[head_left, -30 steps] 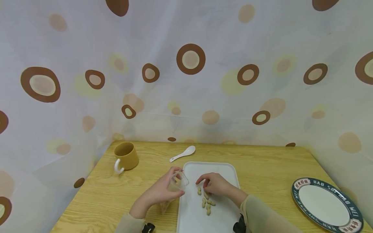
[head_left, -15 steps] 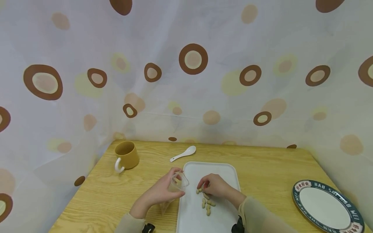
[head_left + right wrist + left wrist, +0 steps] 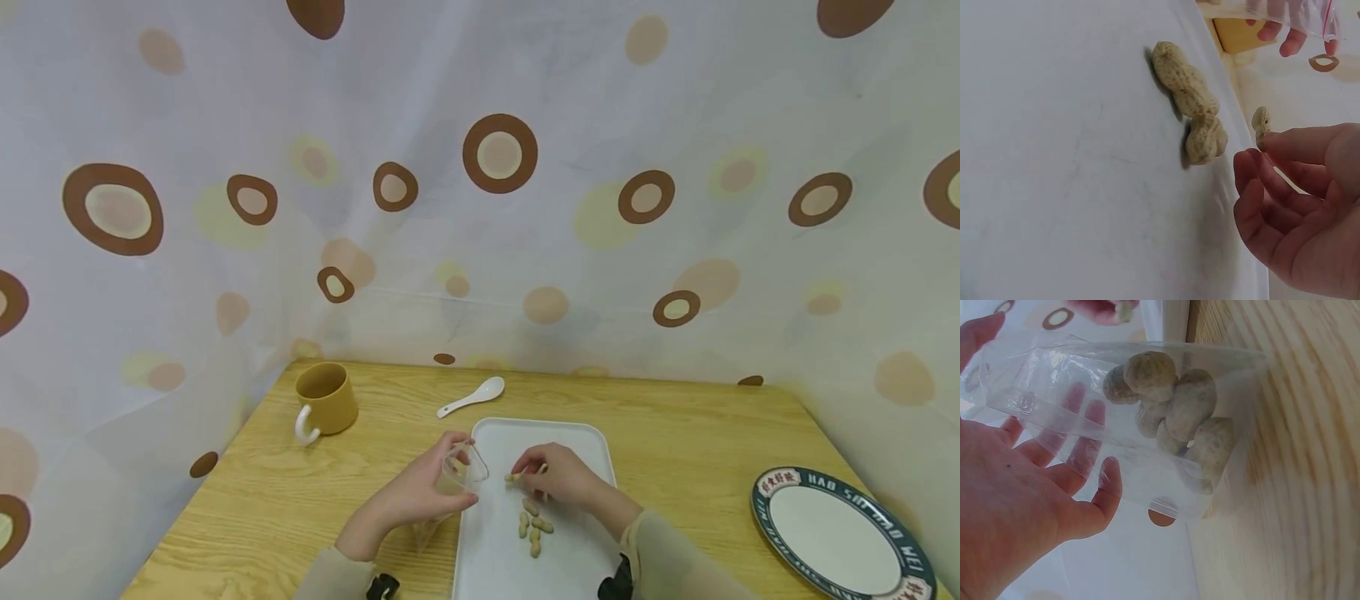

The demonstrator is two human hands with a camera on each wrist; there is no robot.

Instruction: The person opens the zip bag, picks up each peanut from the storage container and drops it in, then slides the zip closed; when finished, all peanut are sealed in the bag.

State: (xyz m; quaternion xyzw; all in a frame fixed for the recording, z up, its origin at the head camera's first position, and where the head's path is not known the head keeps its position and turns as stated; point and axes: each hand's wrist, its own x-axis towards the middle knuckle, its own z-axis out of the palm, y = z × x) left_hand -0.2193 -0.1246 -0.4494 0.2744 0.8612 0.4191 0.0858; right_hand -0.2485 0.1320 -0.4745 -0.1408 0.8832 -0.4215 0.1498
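Note:
In the head view my left hand (image 3: 420, 498) holds a clear plastic bag (image 3: 1041, 365) by its spread mouth, left of the white tray (image 3: 491, 554). Several peanuts (image 3: 1191, 403) are bunched at the bottom of the bag, which hangs down by the wooden tabletop. Over the tray, my right hand (image 3: 564, 477) pinches one peanut (image 3: 1261, 120) between thumb and fingertips, with one end sticking out. More peanuts (image 3: 536, 537) lie loosely grouped on the tray below that hand; the right wrist view shows some of these tray peanuts close up.
A mustard-yellow mug (image 3: 336, 411) with a white handle stands at the back left of the table (image 3: 247, 517). Behind the tray lies a white spoon (image 3: 476, 395). An oval plate (image 3: 832, 533) with a dark lettered rim is at the right. Patterned cloth surrounds the table.
My right hand has closed its fingertips on the peanut that lay nearest the tray's back and picked it up. My left hand keeps the bag in nearly the same place.

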